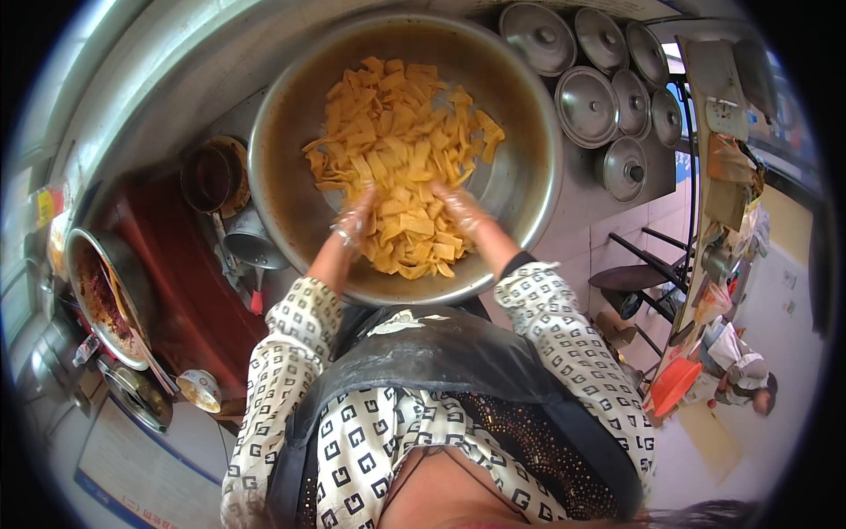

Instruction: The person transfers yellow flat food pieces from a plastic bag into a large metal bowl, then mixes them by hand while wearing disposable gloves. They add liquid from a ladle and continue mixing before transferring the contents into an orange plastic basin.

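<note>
A wide stainless steel basin (529, 178) stands before me, holding a heap of flat yellow food pieces (390, 142) that look like strips of tofu or tofu skin. My left hand (355, 217), in a clear plastic glove, reaches into the near left side of the heap. Opposite it, my right hand (464, 210), also in a clear glove, touches the pieces from the right. Between the two hands lies a mound of pieces, close to the basin's near wall. Both hands are blurred, and the pieces partly hide their fingers.
Several metal lids (588, 106) lie at the back right. On the left are a dark pan (208, 177), a metal saucepan (252, 238) and a large pot (86, 254) with dark red contents. A cluttered shelf (700, 218) and a dark stool (628, 276) stand on the right.
</note>
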Demonstrator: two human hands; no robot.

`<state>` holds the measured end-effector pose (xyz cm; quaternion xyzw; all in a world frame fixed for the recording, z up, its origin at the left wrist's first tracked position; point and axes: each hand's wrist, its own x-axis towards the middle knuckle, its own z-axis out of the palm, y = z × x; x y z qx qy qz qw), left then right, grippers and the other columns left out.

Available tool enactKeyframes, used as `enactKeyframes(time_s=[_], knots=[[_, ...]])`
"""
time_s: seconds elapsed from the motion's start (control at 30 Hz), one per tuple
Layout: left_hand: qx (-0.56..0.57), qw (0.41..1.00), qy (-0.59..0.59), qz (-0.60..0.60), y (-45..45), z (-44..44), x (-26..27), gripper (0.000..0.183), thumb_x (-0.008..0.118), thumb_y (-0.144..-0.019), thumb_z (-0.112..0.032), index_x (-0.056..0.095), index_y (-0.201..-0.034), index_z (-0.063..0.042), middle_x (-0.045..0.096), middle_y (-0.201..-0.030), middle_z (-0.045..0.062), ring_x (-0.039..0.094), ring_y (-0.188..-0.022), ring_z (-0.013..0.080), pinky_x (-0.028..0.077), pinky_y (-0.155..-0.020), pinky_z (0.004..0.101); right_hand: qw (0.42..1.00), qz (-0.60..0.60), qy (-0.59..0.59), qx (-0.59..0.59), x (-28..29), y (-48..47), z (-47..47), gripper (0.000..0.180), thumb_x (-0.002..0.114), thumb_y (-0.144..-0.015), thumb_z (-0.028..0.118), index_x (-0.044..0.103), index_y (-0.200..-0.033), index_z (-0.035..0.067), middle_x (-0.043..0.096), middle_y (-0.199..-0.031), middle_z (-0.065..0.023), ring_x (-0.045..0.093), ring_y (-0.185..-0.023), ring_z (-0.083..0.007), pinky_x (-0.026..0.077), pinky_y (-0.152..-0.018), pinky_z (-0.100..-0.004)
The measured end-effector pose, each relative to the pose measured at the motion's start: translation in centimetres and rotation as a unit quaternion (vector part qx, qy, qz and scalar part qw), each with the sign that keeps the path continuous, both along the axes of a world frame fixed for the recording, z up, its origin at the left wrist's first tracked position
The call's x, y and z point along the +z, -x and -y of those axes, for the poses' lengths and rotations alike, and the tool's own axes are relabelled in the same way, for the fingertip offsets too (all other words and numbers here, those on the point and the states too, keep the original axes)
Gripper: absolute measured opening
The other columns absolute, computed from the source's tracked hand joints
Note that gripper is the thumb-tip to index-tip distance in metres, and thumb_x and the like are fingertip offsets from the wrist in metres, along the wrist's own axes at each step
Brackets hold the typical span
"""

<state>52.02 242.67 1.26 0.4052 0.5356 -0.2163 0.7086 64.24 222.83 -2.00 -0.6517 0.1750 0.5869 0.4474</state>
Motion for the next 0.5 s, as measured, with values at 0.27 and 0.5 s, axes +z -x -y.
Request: enactKeyframes(time_s=[0.27, 0.5], knots=[[0.055, 0.995, -0.072, 0.049, -4.4, -4.2, -4.9, 0.081, 0.041, -0.082, -0.067, 0.027, -0.143, -0.015, 0.021, -0.148, 0.017, 0.023, -0.133, 0.0378, 0.028, -0.095, 0.0623, 0.981, 0.164, -0.097, 0.030, -0.1, -6.0, -8.1, 0.054, 0.063, -0.083, 0.045, 0.059, -0.114, 0.001, 0.057, -0.120, -0.0189, 0.051, -0.116, -0.0290, 0.038, -0.100, -0.0400], [0.038, 0.997, -0.009, -0.071, 0.7, -4.6, 0.8, 0.093, 0.037, -0.074, -0.080, 0.020, -0.146, -0.023, 0.015, -0.152, 0.012, 0.013, -0.136, 0.0422, 0.016, -0.093, 0.0751, 0.943, 0.186, 0.140, 0.239, 4.1, -6.2, 0.4, 0.087, 0.039, -0.083, 0.070, 0.031, -0.140, 0.005, 0.029, -0.147, -0.0128, 0.034, -0.129, -0.0390, 0.032, -0.100, -0.0593]])
